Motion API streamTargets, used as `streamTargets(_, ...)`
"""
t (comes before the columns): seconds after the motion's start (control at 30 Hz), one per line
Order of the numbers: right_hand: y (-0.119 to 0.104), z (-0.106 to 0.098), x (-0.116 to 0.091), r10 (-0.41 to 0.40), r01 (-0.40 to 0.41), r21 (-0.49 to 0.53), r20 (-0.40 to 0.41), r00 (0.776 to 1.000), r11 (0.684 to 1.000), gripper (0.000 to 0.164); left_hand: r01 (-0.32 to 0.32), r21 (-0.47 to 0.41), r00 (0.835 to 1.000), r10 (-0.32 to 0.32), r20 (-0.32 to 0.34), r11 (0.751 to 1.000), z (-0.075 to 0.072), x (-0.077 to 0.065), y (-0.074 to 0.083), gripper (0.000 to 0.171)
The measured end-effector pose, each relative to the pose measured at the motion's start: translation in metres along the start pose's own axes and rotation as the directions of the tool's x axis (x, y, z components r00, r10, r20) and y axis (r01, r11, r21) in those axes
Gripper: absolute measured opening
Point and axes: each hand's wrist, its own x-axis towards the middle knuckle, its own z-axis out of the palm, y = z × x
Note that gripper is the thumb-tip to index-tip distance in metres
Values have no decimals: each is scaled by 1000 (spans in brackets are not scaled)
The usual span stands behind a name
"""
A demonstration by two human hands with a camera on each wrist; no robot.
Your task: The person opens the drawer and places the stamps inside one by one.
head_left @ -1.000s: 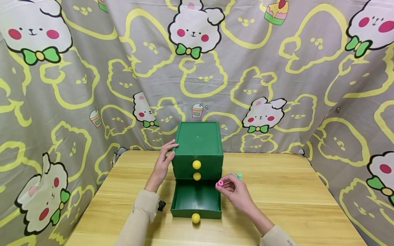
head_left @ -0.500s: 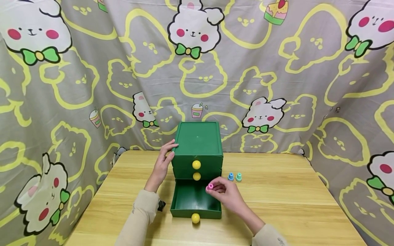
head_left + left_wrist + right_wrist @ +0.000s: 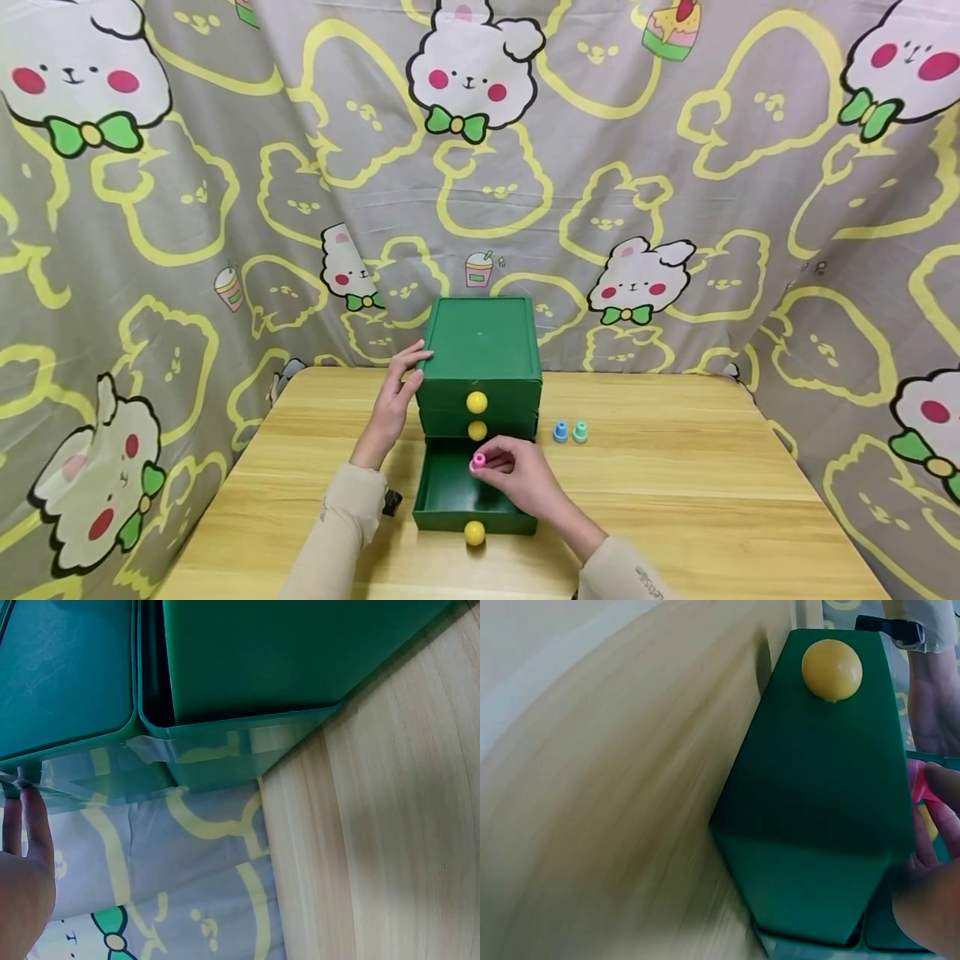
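A green drawer cabinet (image 3: 480,337) stands on the table, its bottom drawer (image 3: 450,492) pulled out toward me. My left hand (image 3: 392,407) rests with its fingers extended against the cabinet's left side; the left wrist view shows its fingertips (image 3: 30,796) at the green wall. Between thumb and fingers, my right hand (image 3: 525,477) pinches a small pink stepped peg (image 3: 477,461) with a hole in its top, above the open drawer. In the right wrist view the pink peg (image 3: 916,780) is partly covered by the thumb.
A blue peg (image 3: 560,432) and a mint-green peg (image 3: 580,432) stand side by side to the right of the cabinet. Yellow ball knobs (image 3: 475,533) mark the drawer fronts. A patterned curtain (image 3: 480,192) hangs behind the wooden table (image 3: 675,500).
My right hand has moved left with the pink peg, from the drawer's right edge to over its middle. The blue and mint-green pegs have come into full view. The left hand stays put.
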Motion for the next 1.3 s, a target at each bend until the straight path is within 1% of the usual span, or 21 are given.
streamTargets(0.13, 1, 11, 6, 25, -24, -8, 21, 999, 1000, 11, 13, -2, 1000, -13, -7, 1000, -2, -2, 1, 36)
streamTargets(0.2, 0, 15, 9, 36, -36, 3, 27, 999, 999, 12, 21, -2, 1000, -21, -6, 1000, -2, -2, 2, 36)
streamTargets(0.47, 3, 27, 16, 127, -129, 49, 34, 991, 990, 14, 31, -9, 999, -31, -12, 999, -3, -1, 3, 36)
streamTargets(0.6, 4, 31, 18, 162, -163, 59, 31, 986, 985, 14, 31, 0, 1000, -31, -4, 1000, -5, -1, 3, 35)
streamTargets(0.73, 6, 30, 23, 168, -169, 18, 41, 985, 985, 13, 14, -4, 1000, -14, 2, 1000, -5, 1, 2, 36)
streamTargets(0.87, 12, 26, 27, 162, -160, -50, 53, 985, 986, 12, 2, -12, 1000, -2, 1, 1000, -3, 3, 2, 36)
streamTargets(1.03, 18, 25, 27, 172, -165, -113, 50, 984, 980, 12, 28, -8, 1000, -28, 6, 1000, -2, 2, 2, 35)
streamTargets(1.17, 20, 27, 27, 185, -174, -156, 62, 981, 972, 12, 32, -1, 999, -32, -1, 999, -2, 1, -1, 36)
streamTargets(1.3, 21, 28, 28, 191, -175, -173, 78, 979, 969, 12, 32, -21, 999, -32, -3, 999, -1, 0, -1, 37)
